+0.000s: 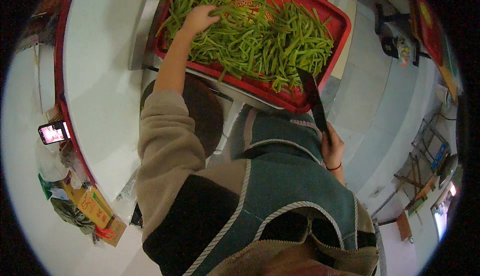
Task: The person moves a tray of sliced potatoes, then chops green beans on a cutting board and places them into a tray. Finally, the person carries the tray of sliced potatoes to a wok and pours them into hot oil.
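A red tray [343, 32] with a gold pattern on its base lies in front of me, covered in a loose spread of green vegetable strips [258, 47]. On the tray's left side, my left hand [200, 19] reaches down among the strips. Its fingertips are partly hidden, so whether they grip any strips is unclear. My right hand [333, 148] is closed around the handle of a dark-bladed knife [314, 92]. The blade points up and away from me, its tip over the tray's near right part by the strips.
A dark round object [208, 115], perhaps a stool, sits below the tray's near left edge. Far left are a lit phone [54, 132] and a yellow carton [90, 205] among bags. At right, a folding metal frame [427, 145] stands by the wall. I wear a green apron [296, 178].
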Tool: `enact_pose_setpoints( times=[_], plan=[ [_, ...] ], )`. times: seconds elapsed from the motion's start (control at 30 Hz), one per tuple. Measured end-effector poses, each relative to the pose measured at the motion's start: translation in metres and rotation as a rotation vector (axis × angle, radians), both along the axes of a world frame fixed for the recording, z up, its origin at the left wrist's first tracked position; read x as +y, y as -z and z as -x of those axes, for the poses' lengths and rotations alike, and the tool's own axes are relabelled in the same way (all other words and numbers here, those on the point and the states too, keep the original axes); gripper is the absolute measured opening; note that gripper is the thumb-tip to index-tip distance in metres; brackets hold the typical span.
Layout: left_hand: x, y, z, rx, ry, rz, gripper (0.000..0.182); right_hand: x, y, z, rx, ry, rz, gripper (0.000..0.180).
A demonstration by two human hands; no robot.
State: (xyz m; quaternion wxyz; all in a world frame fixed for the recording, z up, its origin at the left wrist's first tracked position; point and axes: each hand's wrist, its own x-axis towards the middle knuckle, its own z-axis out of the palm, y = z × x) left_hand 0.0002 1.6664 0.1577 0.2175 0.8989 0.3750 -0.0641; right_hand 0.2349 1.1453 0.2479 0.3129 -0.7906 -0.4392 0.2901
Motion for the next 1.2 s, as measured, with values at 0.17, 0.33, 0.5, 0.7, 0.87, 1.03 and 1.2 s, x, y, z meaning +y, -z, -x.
enact_pose_setpoints(
  times=[0.17,0.33,0.5,0.7,0.87,1.03,1.2],
  plan=[
    [0.007,-0.036,0.019,-0.206,-0.386,-0.046,0.075,-0.007,0.006,-0.003,0.026,-0.017,-0.012,0.042],
    [-0.001,-0.061,0.026,-0.517,-0.348,0.465,0.048,-0.007,0.000,-0.003,0.035,-0.169,0.334,0.058],
    [0.008,-0.014,0.061,-0.057,-0.527,0.367,0.075,-0.001,-0.016,0.008,-0.119,-0.189,-0.074,0.054],
    [0.061,0.046,0.090,0.177,-0.513,0.588,0.067,-0.013,-0.017,0.021,-0.046,-0.131,0.028,0.050],
    [0.051,0.011,0.089,0.052,-0.445,0.599,0.060,-0.018,-0.017,0.032,-0.106,-0.091,-0.049,0.057],
    [0.022,-0.022,0.116,-0.230,-0.376,0.552,0.056,-0.016,-0.018,0.039,-0.177,-0.151,-0.094,0.053],
    [-0.049,-0.059,0.174,-0.310,-0.385,0.181,0.050,-0.017,-0.007,0.043,-0.186,-0.188,-0.102,0.050]
  ],
)
